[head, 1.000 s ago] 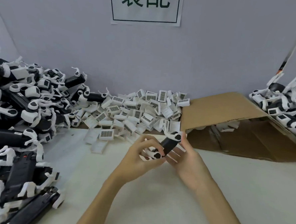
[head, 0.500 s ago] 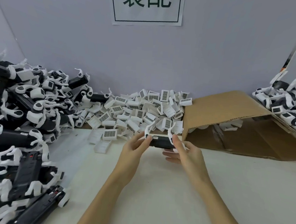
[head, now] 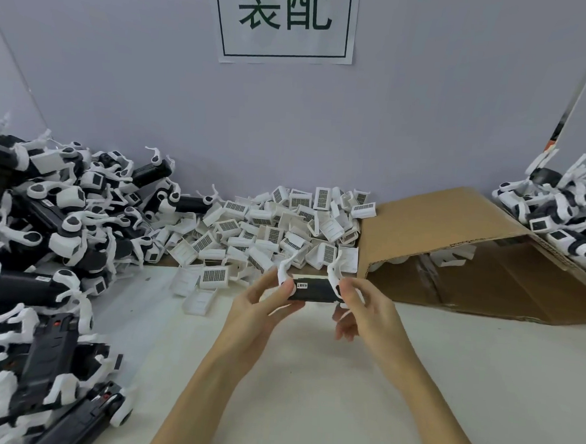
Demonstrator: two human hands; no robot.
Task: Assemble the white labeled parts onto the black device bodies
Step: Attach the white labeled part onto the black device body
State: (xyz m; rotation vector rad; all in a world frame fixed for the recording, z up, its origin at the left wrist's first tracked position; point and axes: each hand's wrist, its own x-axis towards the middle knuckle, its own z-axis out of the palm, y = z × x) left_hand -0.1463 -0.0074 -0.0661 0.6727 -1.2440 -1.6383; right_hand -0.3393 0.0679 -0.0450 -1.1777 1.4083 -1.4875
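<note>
While 2 hands [head: 262, 302] grip 1 black device body [head: 315, 289], white labeled parts [head: 277, 227] lie uncountable

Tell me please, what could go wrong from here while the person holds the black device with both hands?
1. The left hand and right hand hold the black device body only by its ends, above the table; it might slip and drop.
2. Its thin white arms stick up near the fingers and could bend or snap.
3. The pile of white labeled parts lies just behind; a reach could scatter it.
</note>
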